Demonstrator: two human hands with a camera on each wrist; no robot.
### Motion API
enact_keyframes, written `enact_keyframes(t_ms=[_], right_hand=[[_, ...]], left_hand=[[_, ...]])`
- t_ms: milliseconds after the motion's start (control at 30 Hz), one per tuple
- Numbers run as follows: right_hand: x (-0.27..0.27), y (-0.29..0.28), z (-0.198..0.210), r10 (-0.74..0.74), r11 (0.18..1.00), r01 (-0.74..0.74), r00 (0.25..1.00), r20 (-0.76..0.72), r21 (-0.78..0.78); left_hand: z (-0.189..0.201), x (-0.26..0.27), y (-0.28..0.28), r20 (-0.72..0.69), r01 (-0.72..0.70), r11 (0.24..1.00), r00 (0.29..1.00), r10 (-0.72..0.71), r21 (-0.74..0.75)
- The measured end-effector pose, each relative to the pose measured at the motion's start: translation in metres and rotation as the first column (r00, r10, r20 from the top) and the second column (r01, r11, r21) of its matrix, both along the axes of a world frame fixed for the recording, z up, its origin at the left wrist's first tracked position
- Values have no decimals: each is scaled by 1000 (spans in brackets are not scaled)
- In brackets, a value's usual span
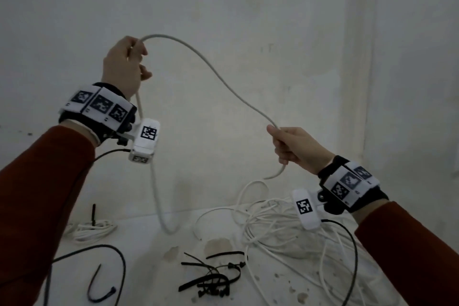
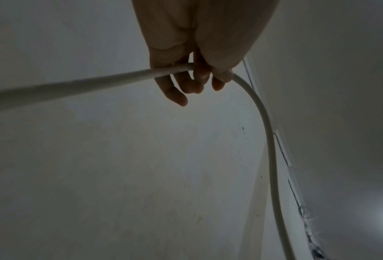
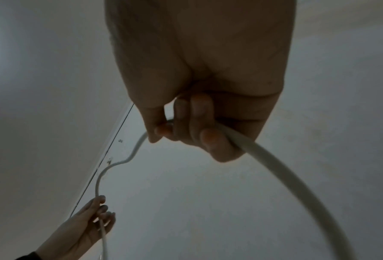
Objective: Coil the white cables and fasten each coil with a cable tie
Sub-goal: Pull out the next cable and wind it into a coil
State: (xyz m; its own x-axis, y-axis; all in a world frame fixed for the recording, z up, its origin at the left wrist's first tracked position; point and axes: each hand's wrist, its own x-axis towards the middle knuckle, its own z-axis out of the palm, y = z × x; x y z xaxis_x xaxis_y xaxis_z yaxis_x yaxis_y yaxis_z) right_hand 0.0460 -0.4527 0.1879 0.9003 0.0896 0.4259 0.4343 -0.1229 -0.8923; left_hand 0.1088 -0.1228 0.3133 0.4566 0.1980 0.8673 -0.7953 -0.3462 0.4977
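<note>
A thick white cable [image 1: 218, 77] arcs through the air between my two raised hands. My left hand [image 1: 129, 62] grips it high up at the left, fingers curled round it [image 2: 186, 70]; from there one length hangs down in a loop [image 1: 166, 221] to the table. My right hand [image 1: 290, 146] holds the same cable lower at the right, thumb and fingers closed round it [image 3: 186, 126]. Below that hand the cable runs into a loose tangle of white cable [image 1: 280, 221] on the table. Several black cable ties [image 1: 213, 276] lie in a heap at the front middle.
A small white coil [image 1: 92, 228], bound with an upright black tie, lies at the table's left. A lone black tie [image 1: 99, 288] lies near the front left. Black wrist-camera leads [image 1: 352, 256] hang from both arms. A pale wall [image 1: 248, 7] stands close behind the white table [image 1: 149, 256].
</note>
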Motion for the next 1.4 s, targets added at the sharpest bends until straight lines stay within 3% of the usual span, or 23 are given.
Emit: enact_keyframes(t_ms=[100, 200, 300, 367, 467, 533, 667, 733, 867, 967, 1033, 1100, 1200, 1267, 1333, 1400], right_hand=[[-5, -8, -2, 10, 1000, -10, 999, 43, 0], [-7, -15, -4, 60, 998, -61, 998, -20, -18], [-10, -21, -8, 248, 963, -239, 966, -68, 122], [-14, -23, -9, 423, 853, -387, 906, -29, 351], [-15, -28, -9, 632, 578, -597, 759, 157, 556], [-15, -28, -6, 743, 389, -715, 617, 261, 581], [-22, -19, 6, 793, 247, -793, 496, 354, 557], [-28, -14, 9, 735, 211, -758, 539, 411, 617], [-44, -2, 18, 454, 109, -635, 716, 530, 765], [-45, 14, 26, 224, 188, -550, 831, 510, 814], [-39, 25, 26, 98, 356, -474, 876, 472, 806], [-26, 33, 20, -59, 551, -334, 899, 435, 765], [-3, 44, 4, -293, 835, -29, 822, 488, 550], [9, 49, -8, -313, 944, 192, 782, 540, 269], [11, 54, -19, -221, 921, 362, 791, 571, -146], [7, 57, -28, -54, 761, 389, 836, 546, -519]], left_hand=[[12, -5, 22, 79, -186, 982, 980, 182, 43], [15, -9, 39, 158, -407, 899, 910, 384, 161], [4, -8, 49, 153, -447, 863, 894, 421, 237], [-10, -6, 55, 111, -441, 853, 897, 427, 279], [-32, -3, 60, 51, -429, 824, 895, 442, 370], [-43, -4, 61, 49, -406, 799, 901, 430, 444], [-64, -8, 59, 105, -364, 741, 922, 373, 564], [-75, -12, 60, 142, -383, 703, 915, 378, 599], [-110, -20, 65, 287, -438, 562, 896, 339, 702], [-135, -33, 59, 419, -464, 395, 886, 200, 793], [-144, -43, 52, 453, -464, 321, 884, 114, 825], [-152, -51, 46, 483, -476, 309, 874, 59, 823], [-159, -62, 39, 501, -472, 325, 865, -8, 820], [-160, -67, 36, 506, -473, 319, 862, -25, 822], [-158, -70, 37, 522, -500, 295, 853, 6, 814], [-155, -71, 42, 526, -524, 276, 847, 73, 806]])
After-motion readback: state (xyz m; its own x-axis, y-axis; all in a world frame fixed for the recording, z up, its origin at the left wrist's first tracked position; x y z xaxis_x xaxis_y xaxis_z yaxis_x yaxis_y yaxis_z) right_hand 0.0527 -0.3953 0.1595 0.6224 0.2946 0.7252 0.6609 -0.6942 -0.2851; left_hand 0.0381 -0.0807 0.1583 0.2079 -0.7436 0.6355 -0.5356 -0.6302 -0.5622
